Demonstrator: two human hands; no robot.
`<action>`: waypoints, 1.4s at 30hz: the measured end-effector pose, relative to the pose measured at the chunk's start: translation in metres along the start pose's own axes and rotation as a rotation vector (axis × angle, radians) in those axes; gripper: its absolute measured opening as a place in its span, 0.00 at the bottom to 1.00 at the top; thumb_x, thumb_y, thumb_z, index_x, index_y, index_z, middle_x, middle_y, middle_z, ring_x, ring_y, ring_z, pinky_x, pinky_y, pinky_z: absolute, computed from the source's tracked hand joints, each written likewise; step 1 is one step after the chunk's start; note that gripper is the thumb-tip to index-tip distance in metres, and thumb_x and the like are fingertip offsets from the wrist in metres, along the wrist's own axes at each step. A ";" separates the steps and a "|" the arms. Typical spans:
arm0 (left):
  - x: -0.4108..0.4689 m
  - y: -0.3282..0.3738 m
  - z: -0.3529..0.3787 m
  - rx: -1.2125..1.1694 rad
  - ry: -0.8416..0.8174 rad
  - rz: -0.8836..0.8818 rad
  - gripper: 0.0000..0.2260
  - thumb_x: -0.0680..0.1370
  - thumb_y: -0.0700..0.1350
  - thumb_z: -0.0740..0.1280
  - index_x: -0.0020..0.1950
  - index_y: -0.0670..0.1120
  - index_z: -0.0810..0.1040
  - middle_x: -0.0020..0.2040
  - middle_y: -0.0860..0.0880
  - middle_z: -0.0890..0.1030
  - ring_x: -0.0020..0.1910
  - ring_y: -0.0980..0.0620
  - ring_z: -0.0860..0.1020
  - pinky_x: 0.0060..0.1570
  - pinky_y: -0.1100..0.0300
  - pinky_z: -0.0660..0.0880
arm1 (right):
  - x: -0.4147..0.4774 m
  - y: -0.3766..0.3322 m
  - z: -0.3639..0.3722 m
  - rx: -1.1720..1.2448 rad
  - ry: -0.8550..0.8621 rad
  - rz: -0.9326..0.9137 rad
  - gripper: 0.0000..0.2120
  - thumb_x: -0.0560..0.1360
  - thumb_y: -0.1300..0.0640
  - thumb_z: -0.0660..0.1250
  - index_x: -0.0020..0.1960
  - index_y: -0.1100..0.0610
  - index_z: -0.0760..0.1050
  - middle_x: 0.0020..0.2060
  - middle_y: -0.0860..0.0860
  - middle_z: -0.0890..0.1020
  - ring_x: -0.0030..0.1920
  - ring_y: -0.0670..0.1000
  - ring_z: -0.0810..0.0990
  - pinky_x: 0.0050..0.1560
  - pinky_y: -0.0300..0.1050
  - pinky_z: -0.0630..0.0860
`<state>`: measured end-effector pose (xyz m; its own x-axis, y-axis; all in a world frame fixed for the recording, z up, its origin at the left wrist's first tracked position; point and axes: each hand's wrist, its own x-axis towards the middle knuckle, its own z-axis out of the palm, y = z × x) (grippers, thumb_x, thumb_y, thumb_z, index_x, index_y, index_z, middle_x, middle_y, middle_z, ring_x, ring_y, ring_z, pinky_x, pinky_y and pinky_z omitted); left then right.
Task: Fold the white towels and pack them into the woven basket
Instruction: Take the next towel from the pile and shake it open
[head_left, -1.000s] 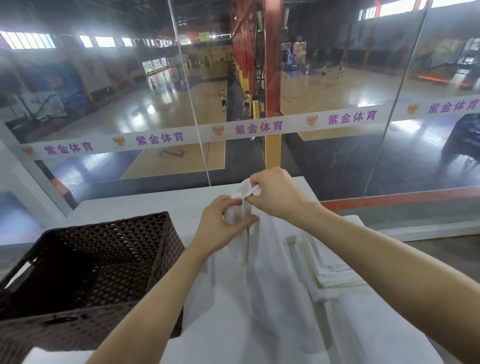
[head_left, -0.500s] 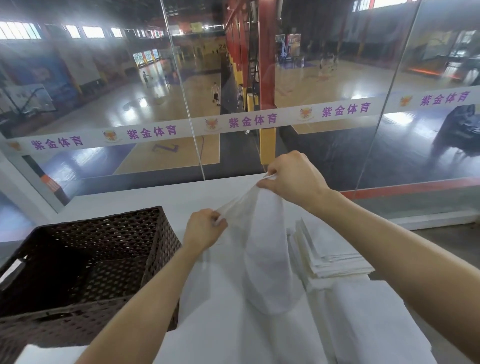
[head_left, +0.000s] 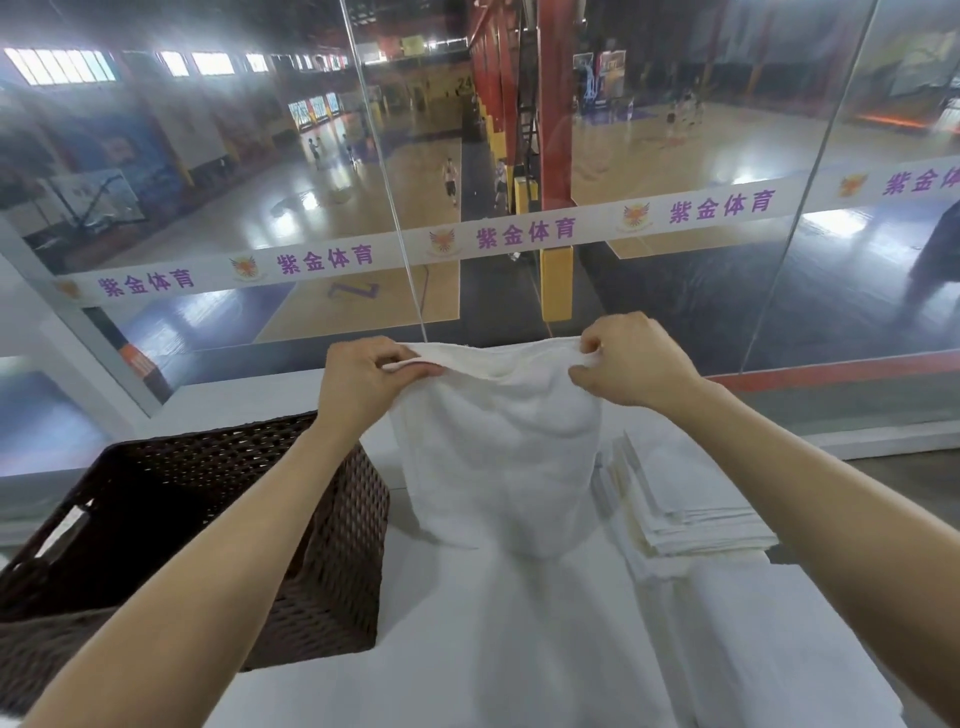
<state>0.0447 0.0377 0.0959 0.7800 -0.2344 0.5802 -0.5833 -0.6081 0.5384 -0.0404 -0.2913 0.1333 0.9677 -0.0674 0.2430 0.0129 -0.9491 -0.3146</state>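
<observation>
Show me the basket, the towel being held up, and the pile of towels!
woven basket (head_left: 353, 561): head view, on its right woven wall.
held towel (head_left: 498, 457): head view, middle of the hanging cloth.
towel stack (head_left: 680, 483): head view, top of the folded pile.

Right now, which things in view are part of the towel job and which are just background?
Job: towel, pinched by left hand and right hand; towel stack; basket.
Just there: glass wall; banner; court.
</observation>
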 end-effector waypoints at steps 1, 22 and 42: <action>0.001 0.001 0.000 -0.021 0.005 -0.022 0.08 0.72 0.56 0.83 0.43 0.53 0.91 0.41 0.58 0.88 0.44 0.55 0.85 0.49 0.58 0.80 | 0.000 0.000 0.007 -0.003 -0.028 0.011 0.11 0.74 0.49 0.73 0.37 0.54 0.80 0.34 0.50 0.82 0.36 0.53 0.81 0.40 0.48 0.82; 0.018 -0.003 -0.020 -0.060 0.033 -0.139 0.12 0.77 0.56 0.79 0.41 0.52 0.81 0.32 0.53 0.80 0.29 0.55 0.72 0.33 0.56 0.71 | 0.013 0.025 0.018 0.287 0.312 -0.037 0.08 0.81 0.50 0.73 0.47 0.54 0.82 0.41 0.49 0.84 0.40 0.48 0.81 0.48 0.41 0.78; 0.026 -0.006 -0.023 -0.013 -0.077 -0.114 0.12 0.78 0.52 0.80 0.52 0.69 0.82 0.40 0.58 0.87 0.44 0.59 0.83 0.48 0.64 0.77 | 0.021 0.031 0.022 0.323 0.254 -0.065 0.15 0.81 0.52 0.73 0.66 0.51 0.76 0.48 0.47 0.82 0.45 0.47 0.80 0.54 0.43 0.81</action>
<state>0.0637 0.0528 0.1217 0.8559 -0.2225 0.4667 -0.4928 -0.6242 0.6062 -0.0144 -0.3154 0.1079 0.8699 -0.1228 0.4777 0.1891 -0.8115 -0.5529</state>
